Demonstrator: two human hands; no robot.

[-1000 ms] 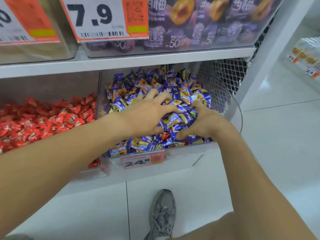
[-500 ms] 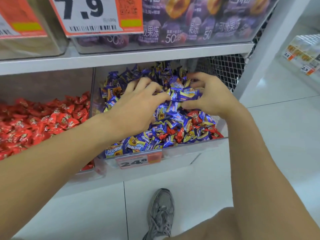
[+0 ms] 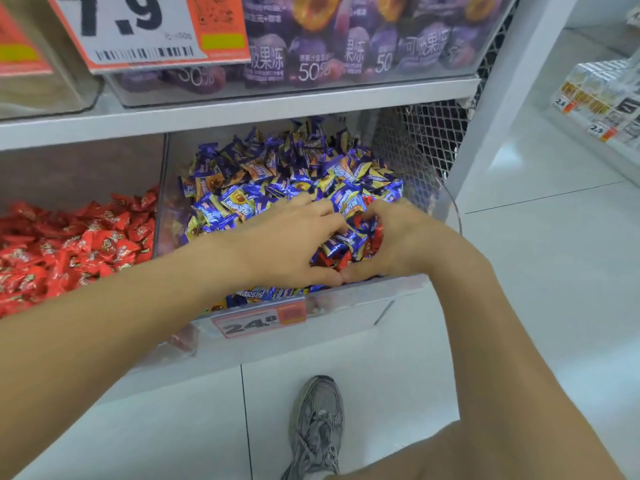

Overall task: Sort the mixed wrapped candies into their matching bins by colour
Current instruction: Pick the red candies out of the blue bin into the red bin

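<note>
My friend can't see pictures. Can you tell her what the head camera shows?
Two bare hands, the left hand and right hand, dig together at the front of a clear bin of blue candies, with a few red candies mixed in between them. Left of it lies the red candy pile.

Candy wrappers [image 3: 242,206] glossy, crinkled foil; bin [image 3: 349,299] clear smooth plastic; side mesh [image 3: 429,140] metal.

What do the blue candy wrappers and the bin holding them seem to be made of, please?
Blue candy wrappers: probably thin metallised plastic film, glossy, judging by bright glints and crinkled twisted ends. Bin: seemingly clear rigid plastic, smooth; the mesh behind shows through its wall.
</note>
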